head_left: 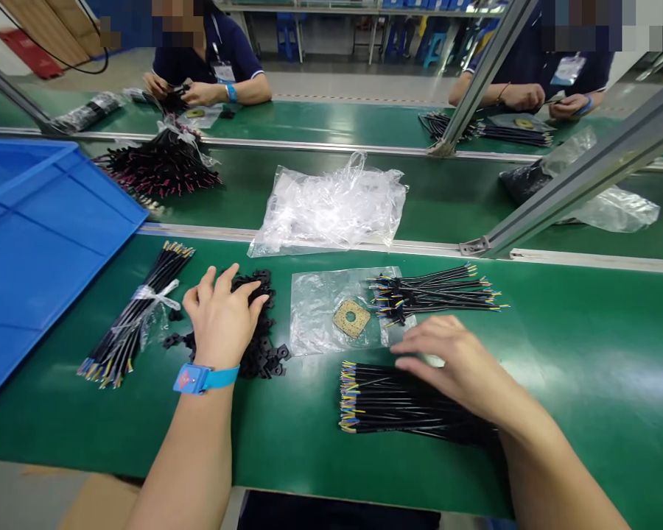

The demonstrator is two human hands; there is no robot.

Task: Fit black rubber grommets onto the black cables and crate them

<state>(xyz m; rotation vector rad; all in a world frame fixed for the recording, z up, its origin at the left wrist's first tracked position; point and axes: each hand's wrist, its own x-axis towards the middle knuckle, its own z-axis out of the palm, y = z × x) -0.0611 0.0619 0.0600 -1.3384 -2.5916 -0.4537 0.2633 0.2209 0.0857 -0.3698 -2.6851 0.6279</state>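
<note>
My left hand (221,316), with a blue wrist strap (207,378), is over a heap of small black plastic parts (262,342); its fingers are spread and nothing shows in them. My right hand (447,361) hovers above a row of black cables (398,401) with coloured wire ends, fingers stretched out and apart. Just beyond it lies a smaller group of black cables (447,291), some with black parts on their left ends. A tan square pad with a round hole (351,319) rests on a flat clear plastic bag (314,313) between my hands.
A tied cable bundle (138,316) lies left, beside a tilted blue bin (44,243). Crumpled clear bags (337,202) rest by the metal rail. A slanted metal post (586,177) stands at right. Two co-workers sit across the bench, their hands on black parts; more cable bundles (160,158) lie there.
</note>
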